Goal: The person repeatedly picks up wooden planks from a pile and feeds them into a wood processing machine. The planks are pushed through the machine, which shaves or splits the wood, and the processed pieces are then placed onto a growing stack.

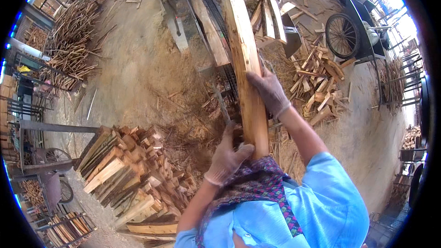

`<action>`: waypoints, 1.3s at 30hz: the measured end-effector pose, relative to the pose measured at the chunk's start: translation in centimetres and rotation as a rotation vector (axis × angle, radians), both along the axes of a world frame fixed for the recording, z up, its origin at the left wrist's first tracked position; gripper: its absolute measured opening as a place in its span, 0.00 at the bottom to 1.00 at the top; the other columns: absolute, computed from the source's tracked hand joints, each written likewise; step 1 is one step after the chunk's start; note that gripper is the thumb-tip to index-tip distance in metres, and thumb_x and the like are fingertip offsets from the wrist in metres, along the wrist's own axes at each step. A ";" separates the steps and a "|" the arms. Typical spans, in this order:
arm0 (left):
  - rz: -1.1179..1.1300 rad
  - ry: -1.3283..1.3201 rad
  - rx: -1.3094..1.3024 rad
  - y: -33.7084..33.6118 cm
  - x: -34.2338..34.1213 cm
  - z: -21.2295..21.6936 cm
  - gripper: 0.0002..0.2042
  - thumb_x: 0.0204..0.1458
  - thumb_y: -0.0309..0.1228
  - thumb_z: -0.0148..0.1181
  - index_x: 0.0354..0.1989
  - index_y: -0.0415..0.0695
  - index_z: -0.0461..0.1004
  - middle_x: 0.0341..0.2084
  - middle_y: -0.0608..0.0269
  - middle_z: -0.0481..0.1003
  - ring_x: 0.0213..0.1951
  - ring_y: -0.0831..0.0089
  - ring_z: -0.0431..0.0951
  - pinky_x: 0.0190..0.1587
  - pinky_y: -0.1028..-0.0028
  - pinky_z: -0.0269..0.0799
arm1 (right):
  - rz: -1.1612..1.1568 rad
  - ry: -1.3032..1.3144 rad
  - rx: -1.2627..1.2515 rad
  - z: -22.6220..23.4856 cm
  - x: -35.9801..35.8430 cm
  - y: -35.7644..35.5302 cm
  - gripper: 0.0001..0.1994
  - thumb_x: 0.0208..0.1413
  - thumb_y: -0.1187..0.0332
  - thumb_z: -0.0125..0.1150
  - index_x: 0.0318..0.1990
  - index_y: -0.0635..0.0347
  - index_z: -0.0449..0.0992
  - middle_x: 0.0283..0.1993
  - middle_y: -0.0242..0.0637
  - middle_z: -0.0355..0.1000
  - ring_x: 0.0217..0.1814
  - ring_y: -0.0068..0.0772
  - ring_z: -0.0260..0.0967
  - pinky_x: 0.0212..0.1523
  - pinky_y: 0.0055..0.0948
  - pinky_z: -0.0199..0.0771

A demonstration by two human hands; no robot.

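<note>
A long squared wooden beam [246, 59] slants up and away from my waist, its near end against my patterned apron [257, 181]. My right hand [270, 93], in a pale knit glove, grips the beam's right side with the thumb over the top; its other fingers are mostly hidden. Lower down, my gloved left hand [228, 156] is at the beam's left side near the close end, thumb against the wood and fingers reaching partly beneath it. Beyond the hands, a second timber [210, 30] lies along a dark chain-like track [219, 23] of a machine.
Split wood is heaped at the lower left [138, 174]; a smaller pile [321, 85] lies on the right. Upright slabs [272, 14] stand beside the machine. A cart wheel [342, 36] is at the far right. Sawdust and chips cover the floor [133, 59].
</note>
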State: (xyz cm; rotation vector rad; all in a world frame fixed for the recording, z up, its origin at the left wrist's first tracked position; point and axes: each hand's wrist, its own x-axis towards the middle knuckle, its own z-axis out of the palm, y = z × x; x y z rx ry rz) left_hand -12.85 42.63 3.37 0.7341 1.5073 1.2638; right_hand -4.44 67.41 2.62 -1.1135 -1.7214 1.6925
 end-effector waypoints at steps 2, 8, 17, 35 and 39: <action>0.096 -0.041 -0.064 -2.3 -0.6 -0.9 0.36 0.62 0.36 0.67 0.75 0.33 0.61 0.60 0.48 0.77 0.61 0.62 0.78 0.65 0.66 0.71 | -0.007 -0.096 0.117 0.3 -1.3 4.7 0.38 0.60 0.39 0.69 0.59 0.71 0.76 0.46 0.43 0.83 0.43 0.28 0.80 0.46 0.31 0.82; 0.582 -0.217 -0.319 -12.1 -0.6 -4.7 0.26 0.69 0.28 0.56 0.74 0.35 0.63 0.54 0.54 0.78 0.52 0.70 0.80 0.54 0.71 0.77 | 0.020 -0.307 0.237 -3.2 -9.1 17.2 0.42 0.57 0.33 0.67 0.52 0.76 0.79 0.42 0.52 0.84 0.46 0.41 0.83 0.47 0.39 0.80; 1.046 -0.428 -0.442 -18.3 5.5 -6.1 0.20 0.68 0.34 0.57 0.66 0.40 0.71 0.38 0.54 0.81 0.36 0.63 0.83 0.37 0.64 0.82 | 0.151 -0.739 0.501 -5.3 -27.1 24.9 0.44 0.62 0.29 0.57 0.56 0.72 0.82 0.57 0.60 0.81 0.63 0.57 0.79 0.62 0.47 0.78; 0.916 -0.635 -0.486 -15.3 1.0 -7.6 0.16 0.68 0.38 0.54 0.55 0.39 0.73 0.39 0.58 0.79 0.39 0.69 0.78 0.44 0.69 0.77 | 0.258 -0.792 0.567 -8.6 -26.2 24.1 0.33 0.61 0.39 0.61 0.47 0.68 0.86 0.48 0.59 0.83 0.52 0.56 0.84 0.52 0.51 0.81; 0.891 -0.565 -0.427 -15.4 0.8 -7.6 0.16 0.69 0.40 0.54 0.55 0.39 0.73 0.41 0.58 0.79 0.40 0.67 0.79 0.44 0.67 0.78 | 0.288 -0.827 0.565 -7.8 -27.0 24.4 0.36 0.60 0.34 0.61 0.51 0.66 0.85 0.49 0.57 0.83 0.52 0.55 0.84 0.52 0.51 0.82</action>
